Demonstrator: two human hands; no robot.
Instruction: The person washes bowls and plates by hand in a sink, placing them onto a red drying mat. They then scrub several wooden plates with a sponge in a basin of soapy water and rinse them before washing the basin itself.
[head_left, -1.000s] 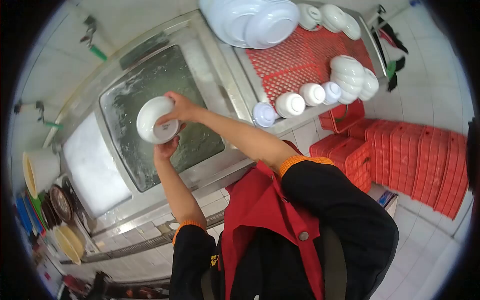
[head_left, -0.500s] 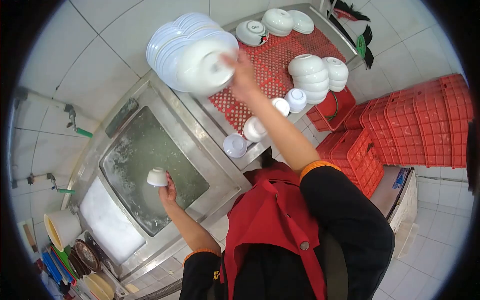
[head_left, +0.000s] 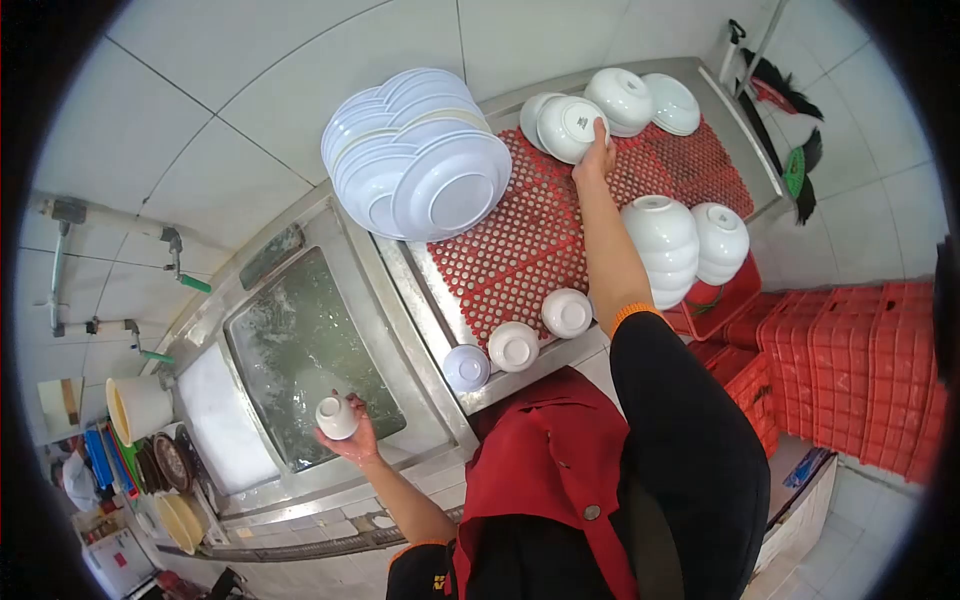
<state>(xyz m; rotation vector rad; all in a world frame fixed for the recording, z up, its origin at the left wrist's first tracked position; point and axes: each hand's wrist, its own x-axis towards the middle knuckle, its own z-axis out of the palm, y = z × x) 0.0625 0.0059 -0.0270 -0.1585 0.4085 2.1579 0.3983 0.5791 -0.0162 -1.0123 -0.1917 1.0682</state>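
Red apron with a button, black jacket, orange-trimmed sleeve cuffs, yellow lettering on chest

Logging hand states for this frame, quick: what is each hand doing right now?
Left hand: closed around a small white cup over the sink.
Right hand: fingers on a white bowl on the red mat.

left hand (head_left: 352, 437): holds small cup (head_left: 336, 416) over sink (head_left: 300, 350) | right hand (head_left: 597, 155): on bowl (head_left: 570, 127)

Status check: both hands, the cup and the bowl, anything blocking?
Left hand holds small white cup over sink. Right hand grips upturned white bowl on red mat. Nothing blocking.
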